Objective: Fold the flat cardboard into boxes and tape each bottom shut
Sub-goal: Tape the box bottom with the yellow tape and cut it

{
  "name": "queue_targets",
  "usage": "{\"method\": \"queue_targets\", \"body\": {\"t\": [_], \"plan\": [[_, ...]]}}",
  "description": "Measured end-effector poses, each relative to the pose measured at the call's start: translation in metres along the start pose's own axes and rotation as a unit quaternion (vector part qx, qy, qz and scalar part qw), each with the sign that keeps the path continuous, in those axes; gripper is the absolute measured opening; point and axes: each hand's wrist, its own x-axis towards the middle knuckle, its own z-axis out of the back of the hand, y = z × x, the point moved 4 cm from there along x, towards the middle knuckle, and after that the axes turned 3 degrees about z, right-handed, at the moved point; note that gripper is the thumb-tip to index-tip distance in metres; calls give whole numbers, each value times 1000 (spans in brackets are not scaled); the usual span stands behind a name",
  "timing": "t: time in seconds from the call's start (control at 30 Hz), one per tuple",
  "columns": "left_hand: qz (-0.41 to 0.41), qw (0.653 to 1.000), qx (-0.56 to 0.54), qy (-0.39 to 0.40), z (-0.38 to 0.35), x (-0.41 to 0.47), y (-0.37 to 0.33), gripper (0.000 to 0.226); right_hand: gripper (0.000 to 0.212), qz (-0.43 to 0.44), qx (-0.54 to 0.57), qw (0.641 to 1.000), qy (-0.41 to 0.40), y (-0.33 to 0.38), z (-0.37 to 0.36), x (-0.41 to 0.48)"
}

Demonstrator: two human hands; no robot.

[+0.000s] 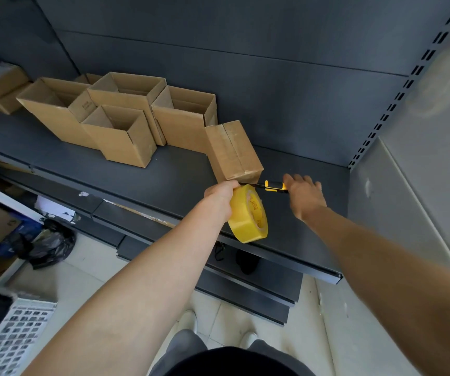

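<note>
My left hand (219, 196) grips the tape roll (248, 215); beside it, my right hand (303, 195) covers the knife (271, 185) end, grip unclear.

taped box (234, 150) bottom-up on shelf | yellow tape roll (248, 214) upright, near edge

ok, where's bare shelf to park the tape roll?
Two bare patches on the shelf: the front strip before the open boxes, left of the left hand; and the corner between the taped box and the right wall. Crowded: back left with boxes, and around the tape roll, knife and right hand.
</note>
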Motion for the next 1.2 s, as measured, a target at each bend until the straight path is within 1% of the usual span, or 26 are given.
{"method": "queue_targets", "body": {"t": [0.07,0.23,0.43,0.5,0.57,0.63,0.73,0.8,0.83,0.93,1.0,1.03,1.1,1.2], "plan": [[2,1000,14,2,0,2,-3,31,55,-4,-1,1000,3,1,1,1],[5,999,35,7,2,9,-7,32,56,-13,-15,1000,6,4,3,6],[-11,998,58,35,2,8,-14,21,57,-18,-35,999,12,3,3,12],[-7,997,60,49,4,9,-17,16,59,-34,-58,997,28,-5,2,10],[-9,996,70,58,8,11,-21,20,60,-50,-80,994,49,-14,-1,8],[-2,994,88,58,11,12,-21,19,56,-63,-73,993,73,-20,-6,6],[14,991,114,72,9,12,-11,16,49,-114,-42,985,122,-29,-13,4],[20,989,124,81,6,13,-4,23,48,-162,-15,975,152,-38,-14,1],[21,987,132,83,5,13,-2,26,49,-183,-8,968,173,-43,-15,-2],[23,983,156,95,-3,10,1,20,48,-244,21,941,233,-61,-22,-12],[21,981,167,99,-8,8,2,19,52,-286,61,922,254,-73,-26,-16],[17,979,175,101,-11,5,2,18,55,-301,82,916,250,-79,-28,-17],[9,977,184,107,-20,2,3,17,55,-314,125,916,218,-83,-29,-18],[-4,976,187,112,-33,-5,3,29,49,-309,172,924,144,-82,-24,-19]]}}
